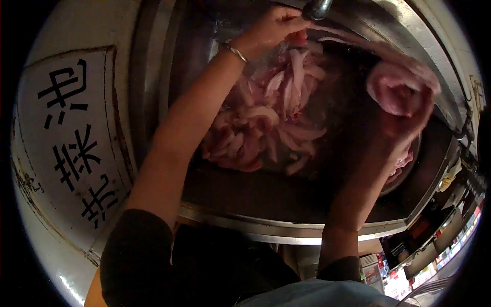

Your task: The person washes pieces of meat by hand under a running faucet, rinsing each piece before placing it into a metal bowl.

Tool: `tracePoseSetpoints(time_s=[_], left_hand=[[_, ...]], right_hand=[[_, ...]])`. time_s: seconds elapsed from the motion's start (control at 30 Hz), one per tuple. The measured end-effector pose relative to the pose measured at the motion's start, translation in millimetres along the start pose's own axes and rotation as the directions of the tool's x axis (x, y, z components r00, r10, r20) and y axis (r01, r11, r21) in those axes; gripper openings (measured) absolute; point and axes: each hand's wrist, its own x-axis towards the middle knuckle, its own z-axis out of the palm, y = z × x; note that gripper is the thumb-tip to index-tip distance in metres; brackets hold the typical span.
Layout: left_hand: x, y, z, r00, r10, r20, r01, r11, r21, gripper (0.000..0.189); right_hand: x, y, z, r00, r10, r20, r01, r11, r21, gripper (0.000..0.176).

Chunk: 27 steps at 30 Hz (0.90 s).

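A long, pale pink strip of raw meat (376, 48) stretches between my hands over a metal sink (302, 230). My left hand (273, 28), closed just below the tap (317, 8), grips one end of it. At the right side of the sink, my right hand (409, 123) is closed round the strip's coiled, looped part; the coil partly hides the fingers. Under my left hand, a heap of pink meat pieces (296, 77) lies in the sink, seemingly in shallow water.
Beyond my right forearm, more meat pieces (404, 161) sit in a round container, mostly hidden by the arm. A white sign (66, 138) with black characters is on the left wall. Papers and small items (399, 281) are at the lower right, outside the sink.
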Motion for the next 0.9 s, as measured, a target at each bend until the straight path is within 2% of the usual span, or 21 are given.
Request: tracePoseSetpoints(time_s=[0.07,0.1,0.13,0.17,0.2,0.23,0.27,0.3,0.33,0.37,0.4,0.47,0.5,0.57,0.6,0.67,0.7,0.77,0.8,0.87,0.9], left_hand=[[4,-2,-7,0.988,0.089,0.126,-0.075,0.991,-0.11,0.022],[4,-2,-5,0.988,0.087,0.125,-0.074,0.991,-0.11,0.022],[3,-1,-3,0.997,0.035,0.072,-0.04,0.997,0.062,0.024],[3,-1,-2,1.0,-0.008,0.011,0.005,0.973,0.229,0.026],[2,-5,-4,1.0,-0.009,0.01,0.006,0.974,0.227,0.026],[1,-17,-7,0.995,0.097,-0.036,-0.086,0.967,0.239,0.026],[-1,-32,-11,0.976,0.203,-0.079,-0.177,0.951,0.255,0.026],[-2,-55,-17,0.976,0.202,-0.077,-0.177,0.951,0.254,0.026],[-3,-84,-26,0.986,0.151,-0.07,-0.118,0.931,0.346,0.031],[-5,-106,-30,0.993,0.098,-0.069,-0.059,0.899,0.435,0.035],[-8,-115,-24,0.993,0.1,-0.07,-0.06,0.898,0.435,0.035],[-9,-129,-1,0.921,-0.333,-0.203,0.389,0.741,0.548,0.044],[-6,-146,6,0.921,-0.329,-0.207,0.388,0.743,0.546,0.044],[-3,-178,19,0.948,0.024,-0.317,0.223,0.662,0.716,0.036],[-3,-170,24,0.948,0.025,-0.317,0.22,0.666,0.712,0.036],[-2,-157,33,0.89,0.013,-0.456,0.289,0.757,0.586,0.031],[-1,-163,31,0.892,0.012,-0.451,0.286,0.757,0.587,0.031],[2,-169,19,0.914,-0.019,-0.404,0.06,0.994,0.088,0.021],[-5,-153,17,0.917,-0.013,-0.399,0.054,0.994,0.091,0.021],[-22,-101,14,0.902,0.2,-0.384,-0.014,0.9,0.436,0.013],[-20,-93,9,0.904,0.203,-0.376,-0.023,0.902,0.431,0.013]], right_hand=[[-16,-13,2,0.941,-0.333,-0.061,0.293,0.891,-0.348,0.037],[-7,-31,-40,0.952,-0.305,0.011,0.298,0.924,-0.238,0.038],[3,-49,-83,0.955,-0.282,0.087,0.291,0.948,-0.126,0.038],[-10,-52,-70,0.956,-0.28,0.088,0.29,0.949,-0.127,0.038],[-26,-53,-47,0.848,-0.519,0.107,0.5,0.718,-0.484,0.036],[-40,-57,-35,0.687,-0.692,0.219,0.572,0.33,-0.751,0.033],[-47,-69,-49,0.688,-0.692,0.219,0.57,0.329,-0.753,0.033],[-51,-85,-73,0.829,-0.525,0.191,0.536,0.652,-0.537,0.033],[-55,-94,-87,0.916,-0.329,0.228,0.383,0.885,-0.265,0.033],[-63,-89,-82,0.938,-0.347,-0.009,0.34,0.923,-0.177,0.037],[-65,-96,-113,0.937,-0.348,-0.007,0.341,0.923,-0.176,0.037],[-69,-107,-205,0.931,-0.23,-0.284,0.115,0.921,-0.371,0.028],[-77,-96,-214,0.932,-0.231,-0.278,0.117,0.921,-0.372,0.028],[-89,-79,-227,0.969,0.034,-0.246,-0.163,0.836,-0.525,0.033],[-92,-72,-237,0.969,0.031,-0.245,-0.161,0.833,-0.53,0.033],[-97,-66,-254,0.784,-0.137,-0.606,-0.174,0.888,-0.425,0.038],[-97,-67,-230,0.844,-0.123,-0.522,-0.139,0.89,-0.434,0.041],[-89,-61,-185,0.868,-0.201,-0.454,-0.043,0.88,-0.472,0.041],[-82,-56,-160,0.884,-0.277,-0.378,0.053,0.86,-0.507,0.042],[-70,-39,-98,0.887,-0.348,-0.302,0.031,0.699,-0.714,0.032],[-61,-27,-90,0.911,-0.411,-0.018,0.102,0.269,-0.958,0.03]])
